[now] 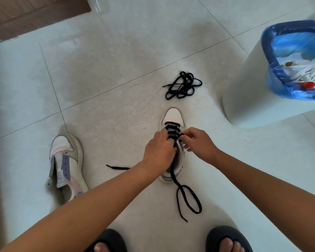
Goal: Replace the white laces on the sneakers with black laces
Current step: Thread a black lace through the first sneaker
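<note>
Tiled floor (116, 70), hands lacing sneaker (173, 115)

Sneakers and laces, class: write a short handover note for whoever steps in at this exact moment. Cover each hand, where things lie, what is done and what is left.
Left hand: holds the right sneaker at its lacing.
Right hand: pinches the black lace at an eyelet.
Done: several black rows cross the lower eyelets; both free ends trail on the floor, one looped toward the person, one to the left.
Left sneaker: lies unlaced on the floor.
Spare black lace: bundled ahead of the right sneaker's toe.
White strips, perhaps the old laces, lie in the bin.
Left: finish the upper eyelets, then lace the other sneaker.
</note>
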Motion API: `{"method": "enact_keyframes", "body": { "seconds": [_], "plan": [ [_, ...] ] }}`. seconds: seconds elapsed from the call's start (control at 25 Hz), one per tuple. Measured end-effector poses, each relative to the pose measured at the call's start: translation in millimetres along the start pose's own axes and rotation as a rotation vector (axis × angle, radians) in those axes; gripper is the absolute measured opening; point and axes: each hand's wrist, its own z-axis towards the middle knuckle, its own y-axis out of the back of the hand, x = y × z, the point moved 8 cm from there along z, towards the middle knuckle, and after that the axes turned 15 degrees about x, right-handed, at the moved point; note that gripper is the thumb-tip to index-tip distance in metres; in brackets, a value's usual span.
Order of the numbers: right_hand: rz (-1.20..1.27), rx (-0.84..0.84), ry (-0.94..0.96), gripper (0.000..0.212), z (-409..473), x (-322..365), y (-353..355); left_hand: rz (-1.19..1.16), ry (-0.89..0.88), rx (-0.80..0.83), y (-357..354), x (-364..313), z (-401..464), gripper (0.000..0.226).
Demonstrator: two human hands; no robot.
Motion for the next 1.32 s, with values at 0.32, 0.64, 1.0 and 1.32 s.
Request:
{"method": "enact_keyframes", "body": {
  "seconds": [0.32,0.64,1.0,1.32],
  "plan": [
    [0.036,0.058,-0.035,0.011,-3,-7,-2,-0.285,0.029,-0.122,-10,19,-4,0.019],
    [-0.149,0.045,0.180,0.013,3,14,-5,-0.138,-0.057,-0.236,-12,7,-19,0.017],
    [-0.791,-0.120,0.619,0.006,-23,34,-11,-0.268,-0.019,-0.249,-19,19,-24,0.015],
    [0.001,-0.020,0.043,0.031,-15,-12,-17,-0.515,0.205,-0.201,-19,23,-18,0.018]
  ]
}}
